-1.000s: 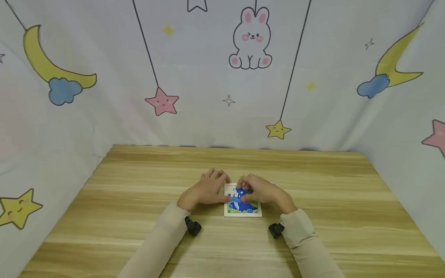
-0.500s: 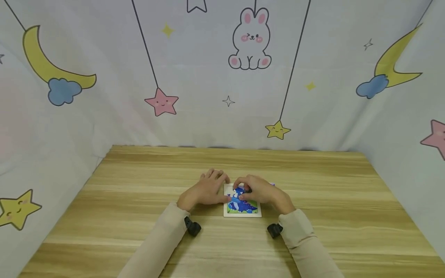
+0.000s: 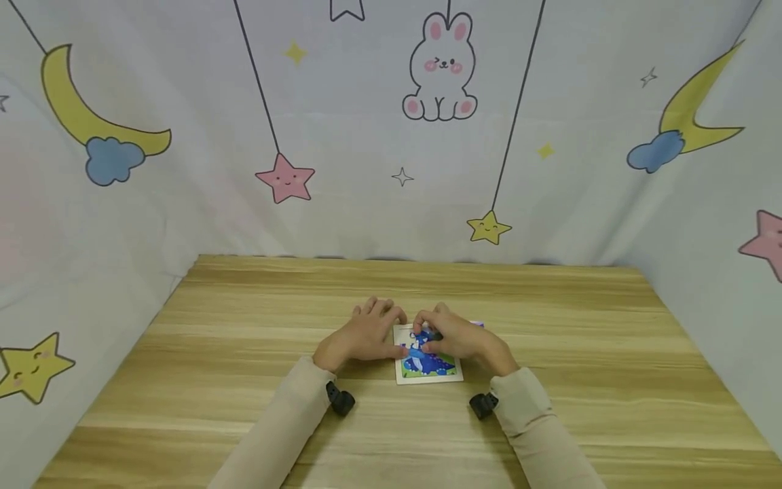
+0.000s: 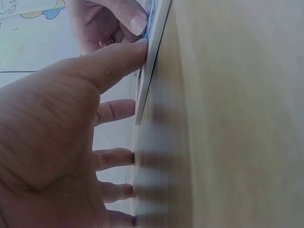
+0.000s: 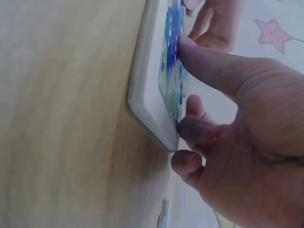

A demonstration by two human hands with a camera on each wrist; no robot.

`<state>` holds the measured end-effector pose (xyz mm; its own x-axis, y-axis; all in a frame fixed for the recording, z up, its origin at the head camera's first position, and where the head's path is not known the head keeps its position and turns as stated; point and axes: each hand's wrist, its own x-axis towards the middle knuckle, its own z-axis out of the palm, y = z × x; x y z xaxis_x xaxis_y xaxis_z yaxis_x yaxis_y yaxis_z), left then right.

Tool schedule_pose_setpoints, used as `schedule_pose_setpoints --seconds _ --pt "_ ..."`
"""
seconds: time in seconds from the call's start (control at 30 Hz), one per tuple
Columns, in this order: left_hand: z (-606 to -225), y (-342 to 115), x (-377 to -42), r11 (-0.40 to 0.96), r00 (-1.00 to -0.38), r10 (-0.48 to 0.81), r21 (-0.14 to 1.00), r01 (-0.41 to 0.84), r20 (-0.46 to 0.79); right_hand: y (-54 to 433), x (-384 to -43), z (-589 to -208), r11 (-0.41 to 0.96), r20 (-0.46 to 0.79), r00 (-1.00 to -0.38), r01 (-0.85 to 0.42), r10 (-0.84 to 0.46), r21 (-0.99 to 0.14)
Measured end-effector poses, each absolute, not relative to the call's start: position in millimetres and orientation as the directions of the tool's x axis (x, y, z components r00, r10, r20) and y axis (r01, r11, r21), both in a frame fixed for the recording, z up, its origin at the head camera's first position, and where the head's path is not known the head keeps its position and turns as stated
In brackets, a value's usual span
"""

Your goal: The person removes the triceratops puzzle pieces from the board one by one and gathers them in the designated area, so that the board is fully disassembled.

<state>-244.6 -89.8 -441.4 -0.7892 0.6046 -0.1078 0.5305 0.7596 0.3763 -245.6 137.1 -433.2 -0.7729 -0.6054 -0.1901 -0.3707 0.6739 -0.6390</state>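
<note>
A jigsaw puzzle board (image 3: 427, 380) with a white frame and a blue dinosaur picture lies on the table; bare white shows at its upper left. My left hand (image 3: 366, 333) spreads over the board's left side. Its thumb (image 4: 126, 54) touches the board's face, one finger reaches the edge, and the others rest straight on the table. My right hand (image 3: 458, 334) bends over the upper part, thumb and index finger at either side of a puzzle piece (image 3: 421, 339) with the dinosaur's head. The right thumb (image 5: 204, 59) lies on the picture; the index fingertip's contact is partly hidden.
A small purple-edged flat piece (image 3: 479, 323) lies beyond the right hand, its thin edge also showing in the right wrist view. Wood-grain table (image 3: 256, 292) surrounds the board. A white printed curtain (image 3: 366, 224) stands behind and at both sides.
The board has shifted and turned slightly, its lower edge moving right and nearer. My right fingertips went a little left, then back right, staying at the head area. The left hand stays nearly still.
</note>
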Motion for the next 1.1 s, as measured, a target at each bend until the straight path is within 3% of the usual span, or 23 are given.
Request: schedule_pose_setpoints --seconds 0.27,0.73,1.1 --pt "-441.2 -89.0 -246.4 0.759 -0.786 0.607 0.38 0.529 -0.118 135.2 -244.2 -433.1 0.723 -0.21 -0.82 -0.311 -0.532 -0.617" --pt "-439.7 -89.5 -244.6 0.755 -0.785 0.608 0.391 0.526 -0.118 154.8 -252.0 -425.9 0.591 -0.054 -0.774 -0.434 -0.631 -0.68" --pt "-438.0 -91.3 -243.4 0.738 -0.778 0.62 0.413 0.533 -0.104 199.5 -259.1 -416.0 0.608 -0.071 -0.854 -0.306 -0.515 -0.733"
